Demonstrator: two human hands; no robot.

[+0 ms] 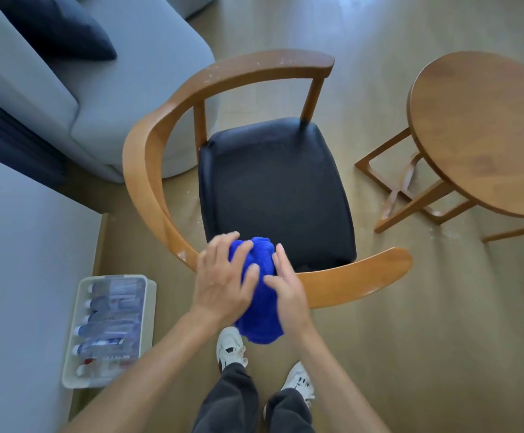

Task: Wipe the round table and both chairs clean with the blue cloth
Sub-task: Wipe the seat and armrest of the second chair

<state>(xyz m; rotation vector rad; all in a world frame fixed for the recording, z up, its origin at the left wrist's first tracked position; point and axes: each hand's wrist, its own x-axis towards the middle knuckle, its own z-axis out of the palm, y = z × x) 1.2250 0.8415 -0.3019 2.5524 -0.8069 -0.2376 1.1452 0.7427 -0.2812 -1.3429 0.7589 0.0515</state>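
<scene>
The blue cloth [260,295] is bunched between my two hands over the curved wooden back rail of a chair [148,182]. My left hand [223,276] lies on the cloth's left side with fingers spread. My right hand [285,289] presses its right side. The chair has a black padded seat [276,189], and white specks dot the far end of its rail. The round wooden table [485,126] stands at the right, partly cut off by the frame edge. Only one chair is in view.
A grey sofa [129,98] with a dark cushion [58,29] stands behind the chair at upper left. A white bin of plastic bottles [111,329] sits on the wooden floor at lower left beside a grey surface. White crumbs lie on the floor near the table legs.
</scene>
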